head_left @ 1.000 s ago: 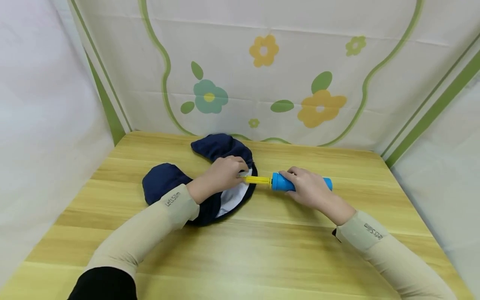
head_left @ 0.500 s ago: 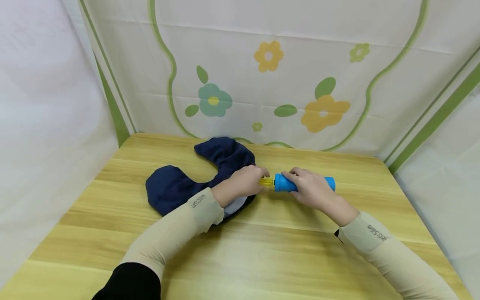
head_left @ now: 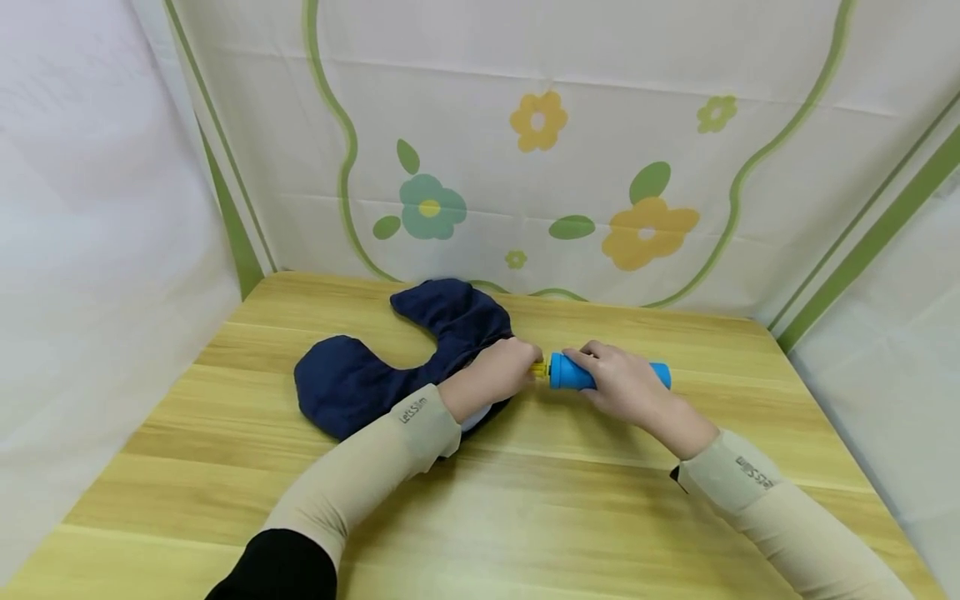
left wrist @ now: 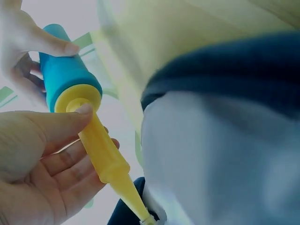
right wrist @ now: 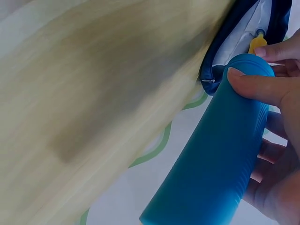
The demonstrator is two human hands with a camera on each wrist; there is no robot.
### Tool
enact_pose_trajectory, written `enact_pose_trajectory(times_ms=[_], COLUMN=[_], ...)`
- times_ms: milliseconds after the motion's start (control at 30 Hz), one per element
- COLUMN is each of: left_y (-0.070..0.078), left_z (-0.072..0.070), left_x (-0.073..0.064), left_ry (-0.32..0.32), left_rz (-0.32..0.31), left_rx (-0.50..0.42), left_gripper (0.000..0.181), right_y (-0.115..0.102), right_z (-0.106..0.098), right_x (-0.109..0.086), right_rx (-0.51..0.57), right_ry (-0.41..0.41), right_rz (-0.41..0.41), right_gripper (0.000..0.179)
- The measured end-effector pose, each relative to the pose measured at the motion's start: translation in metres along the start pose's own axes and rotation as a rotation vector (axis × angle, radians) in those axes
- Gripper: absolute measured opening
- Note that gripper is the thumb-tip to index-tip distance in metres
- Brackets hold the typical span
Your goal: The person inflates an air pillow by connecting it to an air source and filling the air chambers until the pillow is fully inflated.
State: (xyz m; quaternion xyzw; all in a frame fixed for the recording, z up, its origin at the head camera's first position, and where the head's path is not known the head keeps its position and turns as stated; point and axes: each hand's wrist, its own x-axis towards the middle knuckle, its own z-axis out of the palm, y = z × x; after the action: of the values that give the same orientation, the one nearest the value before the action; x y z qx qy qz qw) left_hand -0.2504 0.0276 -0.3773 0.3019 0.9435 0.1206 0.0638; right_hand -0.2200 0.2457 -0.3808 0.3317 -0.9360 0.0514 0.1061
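Note:
A navy U-shaped neck pillow (head_left: 345, 383) lies on the table, its white inner part (left wrist: 187, 154) showing through an opening in the cover. My right hand (head_left: 622, 383) grips the blue barrel (right wrist: 206, 154) of a hand air pump, thumb along its top. Thumb and fingers of my left hand (head_left: 495, 375) hold the pump's yellow nozzle (left wrist: 101, 150) close to the barrel. In the left wrist view the nozzle's narrow tip meets a small clear valve (left wrist: 150, 220) on the white part. From the head view, my left hand covers most of the nozzle.
The wood-grain table (head_left: 562, 517) extends around the pillow and pump. Behind it hangs a white curtain (head_left: 465, 125) with printed flowers, and plain white cloth (head_left: 97, 250) stands at the left side.
My left hand has moved right, from the valve end of the nozzle to beside the blue barrel. My right hand keeps its grip on the pump, and the head view has shifted slightly.

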Motion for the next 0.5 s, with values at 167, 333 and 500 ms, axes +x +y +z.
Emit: enact_pose_trajectory(times_ms=[167,333,500], left_y=[0.001,-0.003,-0.008], left_z=[0.001,0.002,0.007], left_x=[-0.004,-0.005,-0.003], left_ry=[0.011,0.006,-0.019], left_rz=[0.017,0.054,0.069], left_rx=[0.023,0.059,0.040], left_gripper=[0.022,0.022,0.023], right_y=[0.001,0.011,0.029], right_z=[-0.004,-0.017,-0.032], right_x=[-0.006,-0.015,-0.030], right_rx=[0.013,0.035,0.051], right_ry=[-0.022,-0.099,-0.157], right_rz=[0.017,0.097,0.140], right_gripper=[0.061,0.060,0.060])
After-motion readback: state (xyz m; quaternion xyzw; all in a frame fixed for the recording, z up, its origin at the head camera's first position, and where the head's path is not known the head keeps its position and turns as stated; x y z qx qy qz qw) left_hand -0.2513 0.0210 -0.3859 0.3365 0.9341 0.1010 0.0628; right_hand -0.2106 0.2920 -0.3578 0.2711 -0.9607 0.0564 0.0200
